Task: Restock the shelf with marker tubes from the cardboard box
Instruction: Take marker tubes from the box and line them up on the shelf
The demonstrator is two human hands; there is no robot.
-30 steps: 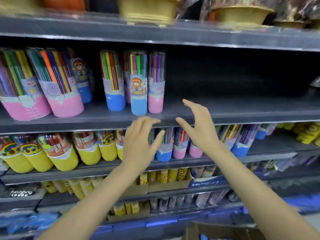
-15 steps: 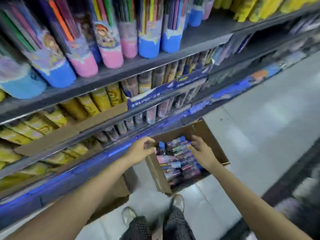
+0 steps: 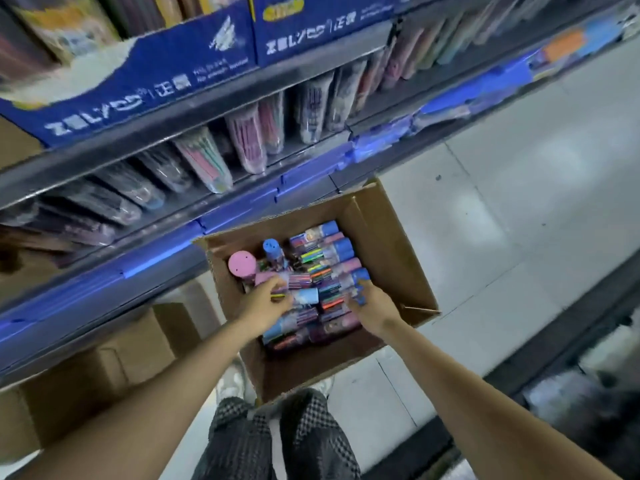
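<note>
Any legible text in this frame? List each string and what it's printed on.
"ZBLYOO" or close, letters blurred: brand on left blue display carton on the shelf, followed by two Chinese characters.
Same brand on right blue display carton.
Small white print under both logos: too blurred to read.
Yellow oval badge on right carton: unreadable.
Marker tubes in the cardboard box: label print too small.

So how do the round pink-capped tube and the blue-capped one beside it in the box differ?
The round pink-capped marker tube shows a wider cap end than the blue-capped marker tube. The pink one sits nearer the cardboard box wall; the blue one stands farther in. Both point cap end up, untouched by either hand, unlike the tubes lying flat.
</note>
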